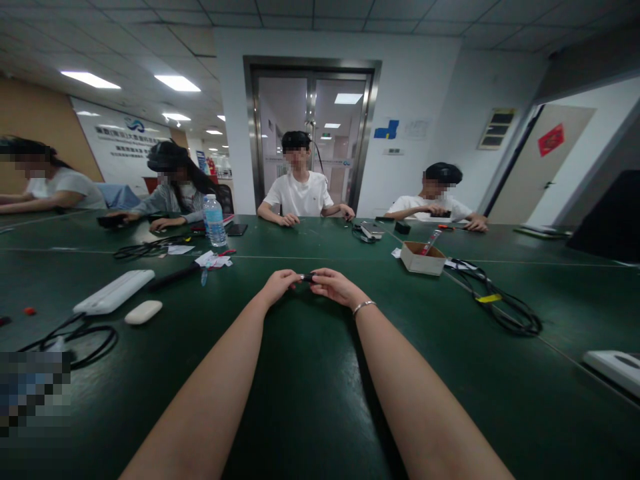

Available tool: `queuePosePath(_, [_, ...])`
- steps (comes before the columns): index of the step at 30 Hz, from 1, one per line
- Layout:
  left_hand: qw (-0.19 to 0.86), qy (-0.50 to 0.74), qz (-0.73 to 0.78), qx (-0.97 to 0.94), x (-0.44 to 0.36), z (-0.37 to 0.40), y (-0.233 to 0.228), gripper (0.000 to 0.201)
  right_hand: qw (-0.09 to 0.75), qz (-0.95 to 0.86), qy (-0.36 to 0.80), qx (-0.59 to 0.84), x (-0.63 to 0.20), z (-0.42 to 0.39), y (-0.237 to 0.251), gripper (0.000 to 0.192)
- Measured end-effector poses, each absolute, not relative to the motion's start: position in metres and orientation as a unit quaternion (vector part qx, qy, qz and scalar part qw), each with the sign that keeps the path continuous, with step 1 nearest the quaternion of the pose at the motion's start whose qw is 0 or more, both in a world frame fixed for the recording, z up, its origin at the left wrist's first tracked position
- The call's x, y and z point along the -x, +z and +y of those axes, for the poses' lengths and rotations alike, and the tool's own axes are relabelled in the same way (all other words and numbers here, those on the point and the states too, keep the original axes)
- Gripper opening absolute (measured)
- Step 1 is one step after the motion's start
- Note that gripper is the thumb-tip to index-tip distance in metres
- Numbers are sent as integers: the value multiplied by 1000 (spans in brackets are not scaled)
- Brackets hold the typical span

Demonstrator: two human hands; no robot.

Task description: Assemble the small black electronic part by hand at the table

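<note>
Green tabletop (pixel 310 400): dark, glossy, seamed in panels; both forearms lie stretched across it from the near edge.
Head view, hands: left hand (pixel 280 283) and right hand (pixel 336 285) meet at mid-table, fingertips pinching 1 small dark object (pixel 306 277) between them (too small to tell what it is).
Grip: each hand curled round its end of the object, neither slack; a bracelet (pixel 364 307) sits on the right wrist.
Why held so: judged, the 2-ended pinch steadies a tiny piece just above the surface, with the wrists resting on the table.
Left side: white case (pixel 114 292) and white oval pad (pixel 143 312) near the left forearm, black cable (pixel 80 340) beyond them.
Right side: cardboard box (pixel 423 259) and coiled cable (pixel 500 303), well apart from the hands.
Farther back: water bottle (pixel 215 220); 4 other people seated along the far edge, their hands at their own work.
Open room: bare green around and between the forearms.
</note>
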State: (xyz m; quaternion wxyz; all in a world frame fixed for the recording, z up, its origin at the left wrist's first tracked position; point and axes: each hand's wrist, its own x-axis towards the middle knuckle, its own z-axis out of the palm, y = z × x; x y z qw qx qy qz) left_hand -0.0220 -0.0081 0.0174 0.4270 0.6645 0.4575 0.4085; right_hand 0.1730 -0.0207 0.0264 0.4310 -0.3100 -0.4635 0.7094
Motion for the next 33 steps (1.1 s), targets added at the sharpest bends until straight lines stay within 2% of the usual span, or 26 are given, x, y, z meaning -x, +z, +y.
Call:
queuePosePath(11, [420,421,451,-666,21,-11,19,38,433,-462,706,319,-172,-21,27,26])
queuePosePath(16, [416,440,442,-662,20,-17,24,34,440,-457,706,316,-173,-20,25,25])
queuePosePath(22, [441,467,397,-656,21,-16,24,38,439,-461,705,313,-173,-20,25,24])
queuePosePath(33, [440,470,428,-635,18,-16,24,32,434,-460,705,320,-172,-20,26,24])
